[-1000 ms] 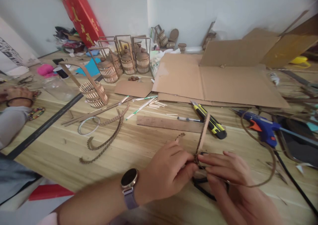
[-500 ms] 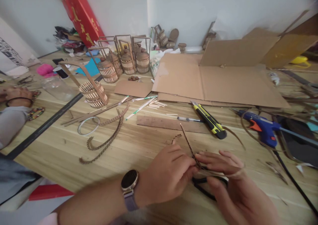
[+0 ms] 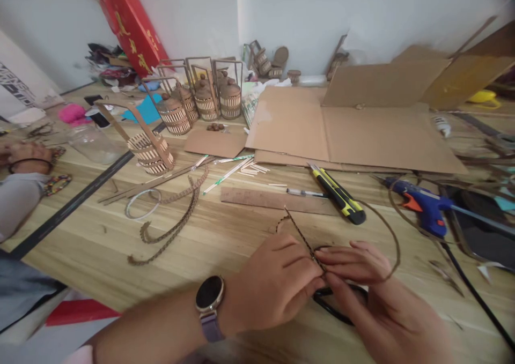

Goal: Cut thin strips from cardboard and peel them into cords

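Observation:
My left hand [image 3: 281,281], with a watch on its wrist, is closed on a thin dark braided strip [image 3: 300,231] that sticks up and away from the fingertips. My right hand [image 3: 374,289] meets it, thumb and fingers pressed together on the strip's near end. From the right fingers a thin brown strand [image 3: 396,235] loops out to the right. Black scissor-like handles [image 3: 333,307] lie on the table beneath my hands, partly hidden. Two more braided strips [image 3: 177,227] rest on the table to the left.
A yellow-black cutter [image 3: 340,195] and a blue glue gun [image 3: 430,208] lie beyond my right hand. Cardboard [image 3: 362,133], a handled basket [image 3: 151,152] and several lidded baskets [image 3: 207,101] stand behind. Another person's hand [image 3: 30,155] is at far left.
My right thumb has closed up against its fingers at the strip. The brown strand now bows out wider to the right. The braided strip's tip has shifted slightly left and down.

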Tool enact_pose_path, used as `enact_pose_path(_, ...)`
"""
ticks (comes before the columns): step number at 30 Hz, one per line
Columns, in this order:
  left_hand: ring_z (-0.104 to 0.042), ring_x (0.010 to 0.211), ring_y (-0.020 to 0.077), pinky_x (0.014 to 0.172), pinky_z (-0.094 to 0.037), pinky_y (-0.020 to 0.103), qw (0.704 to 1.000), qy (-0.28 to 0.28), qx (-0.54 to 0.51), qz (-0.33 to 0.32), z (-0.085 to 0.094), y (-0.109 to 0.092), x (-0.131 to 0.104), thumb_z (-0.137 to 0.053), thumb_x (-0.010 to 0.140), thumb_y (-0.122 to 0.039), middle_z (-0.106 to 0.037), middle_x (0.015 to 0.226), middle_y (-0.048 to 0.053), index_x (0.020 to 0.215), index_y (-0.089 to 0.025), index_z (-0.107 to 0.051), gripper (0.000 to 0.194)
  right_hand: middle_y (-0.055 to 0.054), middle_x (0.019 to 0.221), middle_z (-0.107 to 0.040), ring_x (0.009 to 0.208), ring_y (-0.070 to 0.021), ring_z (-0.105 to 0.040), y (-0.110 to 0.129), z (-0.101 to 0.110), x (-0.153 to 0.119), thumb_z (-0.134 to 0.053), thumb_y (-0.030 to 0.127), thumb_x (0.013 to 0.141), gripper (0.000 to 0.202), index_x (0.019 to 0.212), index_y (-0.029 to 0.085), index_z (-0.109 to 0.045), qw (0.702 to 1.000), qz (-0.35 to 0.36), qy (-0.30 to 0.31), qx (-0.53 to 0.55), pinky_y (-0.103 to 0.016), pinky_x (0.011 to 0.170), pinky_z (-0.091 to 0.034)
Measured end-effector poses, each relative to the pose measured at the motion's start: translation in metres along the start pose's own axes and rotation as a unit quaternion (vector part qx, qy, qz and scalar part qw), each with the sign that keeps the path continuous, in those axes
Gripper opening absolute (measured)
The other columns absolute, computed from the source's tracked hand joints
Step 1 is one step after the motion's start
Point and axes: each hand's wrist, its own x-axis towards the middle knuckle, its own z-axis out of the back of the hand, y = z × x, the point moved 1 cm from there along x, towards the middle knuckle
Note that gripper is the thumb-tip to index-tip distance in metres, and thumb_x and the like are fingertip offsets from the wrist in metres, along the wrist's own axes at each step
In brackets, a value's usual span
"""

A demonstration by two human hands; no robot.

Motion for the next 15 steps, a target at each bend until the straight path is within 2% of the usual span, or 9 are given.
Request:
enact_pose_path(5,-0.06,0.092,0.0165,0.094,-0.05,0.03,0.999,-0.012,-0.045,-0.007,-0.0001,-0.002,-0.0005,-0.04,0.108,-0.021,-0.069,0.091,0.008,0.093,-0.014,-0.06,0.026,0.003,0.087,-0.077,0.085,-0.0175,-0.076,0.0021,0.0033,-0.0011,-0.06,0.026,0.096,0.006,0.093,0.029,-0.064,1.0,-0.006,0.005,-0.004,-0.036,0.096,-0.053)
enact_pose_path(8,-0.061,0.095,0.0168,0.095,-0.051,0.031,0.998,0.001,-0.058,-0.002,-0.0002,-0.0016,-0.0015,-0.04,0.108,-0.022,-0.07,0.092,0.009,0.095,-0.014,-0.06,0.026,0.003,0.085,-0.077,0.085,-0.0176,-0.075,0.0003,0.0033,-0.0007,-0.059,0.026,0.096,0.009,0.089,0.029,-0.064,1.0,-0.021,0.013,0.014,-0.035,0.093,-0.055)
enact_pose_path(11,-0.062,0.095,0.0171,0.095,-0.051,0.032,0.998,0.012,-0.067,0.008,0.0,-0.0007,-0.0013,-0.038,0.109,-0.024,-0.07,0.091,0.009,0.095,-0.015,-0.06,0.027,0.003,0.086,-0.077,0.085,-0.0178,-0.075,-0.0023,0.0013,-0.0015,-0.059,0.029,0.097,0.01,0.088,0.03,-0.064,0.999,-0.032,0.008,0.021,-0.034,0.091,-0.055)
enact_pose_path(15,-0.062,0.09,0.0175,0.089,-0.051,0.032,0.994,-0.021,-0.101,0.032,0.0009,-0.0006,0.0008,-0.04,0.109,-0.033,-0.069,0.089,0.009,0.091,-0.015,-0.061,0.033,0.002,0.09,-0.076,0.09,-0.017,-0.074,-0.0029,-0.0012,-0.0037,-0.059,0.027,0.098,0.005,0.098,0.029,-0.064,1.0,-0.005,-0.003,0.011,-0.035,0.093,-0.052)
